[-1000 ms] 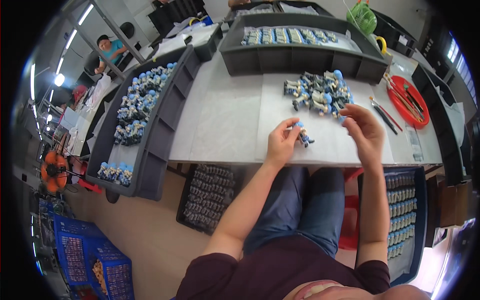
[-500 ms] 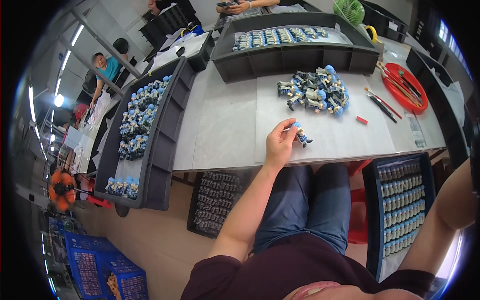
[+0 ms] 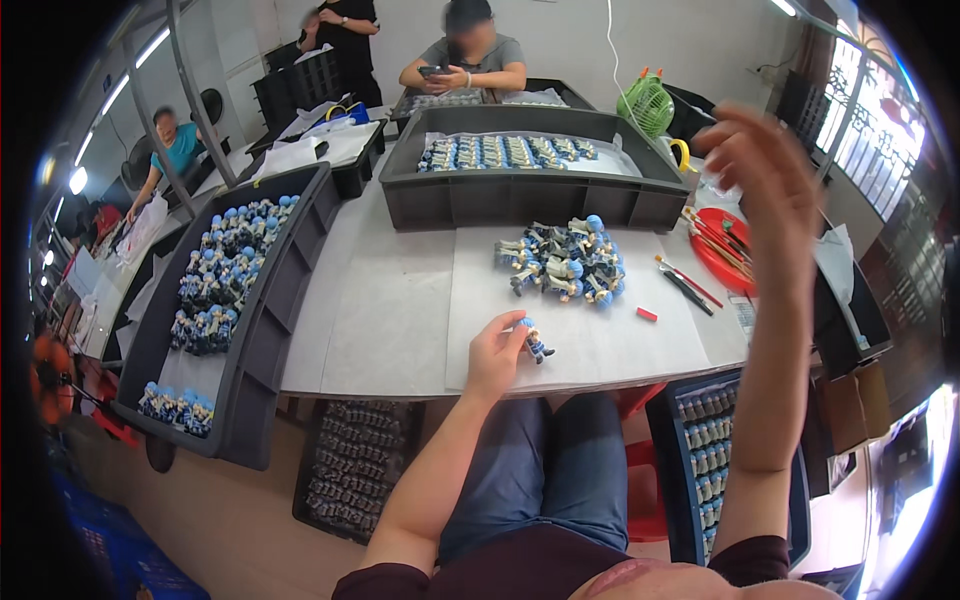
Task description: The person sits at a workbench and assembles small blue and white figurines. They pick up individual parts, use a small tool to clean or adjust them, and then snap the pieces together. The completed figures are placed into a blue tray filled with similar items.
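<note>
Raised from the lower right edge half a second ago, the right hand [image 3: 765, 168] is now high on the right, while the left hand [image 3: 495, 352] keeps its grip and the whole view has tilted. Well to the left of the left hand, a long, ribbed, dark grey plastic crate [image 3: 268, 335] holds clustered figurines with smooth, round blue caps. The left hand is closed at thumb and fingertips on one blue-capped figurine [image 3: 535, 340], just above the matte white paper [image 3: 610, 352]. Its long axis slants from the capped head, at the fingertips, down and rightward to the dark feet. The right hand is well apart from it, up and to the right; its fingers look loosely spread, but blur hides whether they hold anything small. Beyond the left hand, slightly right, lies a jumbled figurine pile [image 3: 565, 262], glossy and knobbly. Between the hands lie a short red cylinder [image 3: 647, 314] and slender brushes [image 3: 697, 285]; just left of the right forearm, more brushes rest in a shallow, round red dish [image 3: 709, 260].
</note>
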### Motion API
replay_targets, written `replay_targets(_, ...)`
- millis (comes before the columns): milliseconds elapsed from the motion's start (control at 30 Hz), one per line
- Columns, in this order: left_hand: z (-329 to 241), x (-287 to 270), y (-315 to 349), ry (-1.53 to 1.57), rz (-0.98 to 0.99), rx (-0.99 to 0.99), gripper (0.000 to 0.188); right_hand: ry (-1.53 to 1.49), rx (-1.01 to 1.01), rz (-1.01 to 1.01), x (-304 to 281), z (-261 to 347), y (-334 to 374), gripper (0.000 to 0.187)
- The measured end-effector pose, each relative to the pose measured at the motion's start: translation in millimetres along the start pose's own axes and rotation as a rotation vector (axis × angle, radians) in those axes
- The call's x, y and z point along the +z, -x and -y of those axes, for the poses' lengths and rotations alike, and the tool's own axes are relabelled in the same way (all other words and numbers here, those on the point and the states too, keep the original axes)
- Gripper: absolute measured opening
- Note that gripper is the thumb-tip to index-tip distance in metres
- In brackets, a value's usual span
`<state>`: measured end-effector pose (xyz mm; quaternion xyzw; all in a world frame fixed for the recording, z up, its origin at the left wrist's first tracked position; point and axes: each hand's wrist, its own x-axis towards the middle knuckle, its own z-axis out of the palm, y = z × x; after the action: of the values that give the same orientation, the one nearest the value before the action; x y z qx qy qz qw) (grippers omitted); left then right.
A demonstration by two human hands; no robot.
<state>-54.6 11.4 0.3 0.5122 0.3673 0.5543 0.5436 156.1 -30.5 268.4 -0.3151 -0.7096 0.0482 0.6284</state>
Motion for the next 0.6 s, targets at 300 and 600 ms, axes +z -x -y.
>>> replay_targets(300,0.2,1.7,-1.3,0.058,0.029,-0.028,0.025,-0.094,0.665,0.432,58.9,-115.8,126.5,0.045)
replay_targets(600,5.1,6.9,-2.6,0.032,-0.007,0.007,0.022,-0.070,0.517,0.132,34.6,-110.8,69.1,0.045)
